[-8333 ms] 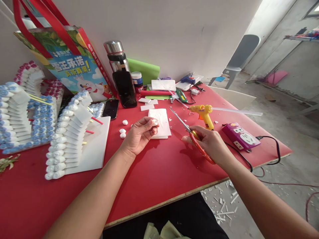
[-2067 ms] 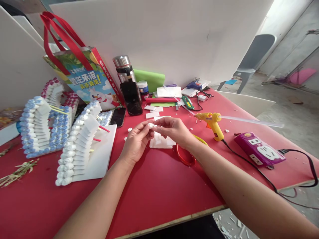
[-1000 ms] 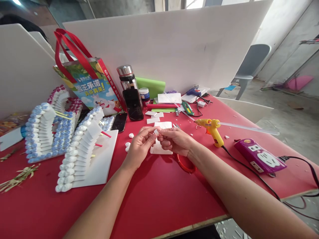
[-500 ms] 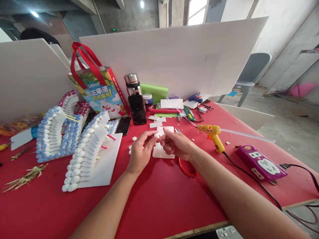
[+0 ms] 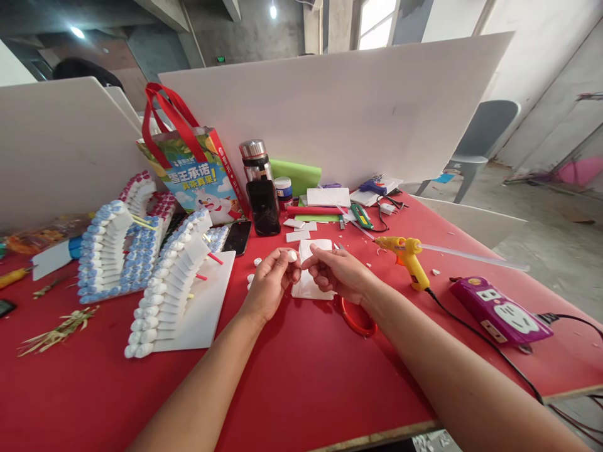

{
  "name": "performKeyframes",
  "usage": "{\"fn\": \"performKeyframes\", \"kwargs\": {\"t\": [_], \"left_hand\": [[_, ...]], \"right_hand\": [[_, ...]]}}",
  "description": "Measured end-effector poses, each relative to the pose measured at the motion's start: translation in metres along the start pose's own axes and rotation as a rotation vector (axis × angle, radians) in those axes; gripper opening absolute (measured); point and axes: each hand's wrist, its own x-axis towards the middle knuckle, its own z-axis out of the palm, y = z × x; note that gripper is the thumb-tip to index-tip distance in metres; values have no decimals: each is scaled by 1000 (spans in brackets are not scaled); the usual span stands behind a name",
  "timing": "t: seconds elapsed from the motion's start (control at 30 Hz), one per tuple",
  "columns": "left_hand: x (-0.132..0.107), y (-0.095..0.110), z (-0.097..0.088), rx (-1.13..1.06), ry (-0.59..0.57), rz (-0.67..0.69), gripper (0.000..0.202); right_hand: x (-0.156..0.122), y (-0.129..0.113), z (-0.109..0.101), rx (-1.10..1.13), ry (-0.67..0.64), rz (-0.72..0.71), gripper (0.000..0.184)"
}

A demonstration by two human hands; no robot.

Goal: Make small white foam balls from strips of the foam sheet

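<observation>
My left hand (image 5: 269,282) pinches a small white roll (image 5: 293,256), like rolled tissue or soft paper, between thumb and fingers. Just to its right is my right hand (image 5: 339,271), its fingers loosely curled and its thumb apart from the index finger, with nothing visible between them. Beneath both hands lies a folded white sheet of tissue (image 5: 308,287). Similar white rolls (image 5: 257,261) rest on the red table beside my left hand, partly hidden by it. Red-handled scissors (image 5: 360,319) lie under my right wrist.
At left stands a curved white model (image 5: 174,295) on a board, beside a blue-and-white one (image 5: 101,257). A yellow glue gun (image 5: 402,254) and purple power strip (image 5: 502,314) lie right. Behind are a bag (image 5: 200,179), bottle (image 5: 254,160), phone (image 5: 237,237) and green cutter (image 5: 361,215).
My right fingers have come away from the white roll, and a gap now shows between the hands. The roll sits upright in my left fingers. The view has shifted slightly left.
</observation>
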Motion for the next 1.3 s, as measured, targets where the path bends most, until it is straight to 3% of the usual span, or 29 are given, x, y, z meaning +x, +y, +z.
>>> {"fn": "performKeyframes", "kwargs": {"t": [0.17,0.37,0.6,1.07,1.3], "left_hand": [[0,2,-1,-94,-62,-33,20],[2,-1,-2,-153,-34,-58,23],[0,-3,1,-59,-3,-56,22],[1,-6,-2,147,40,4,22],[2,-6,-2,94,21,-53,26]], "right_hand": [[0,0,0,-14,20,-55,45],[-1,0,-1,-15,81,-200,34],[-3,1,5,-339,115,-419,32],[0,9,1,-833,287,-530,14],[0,6,0,-811,293,-510,13]]}}
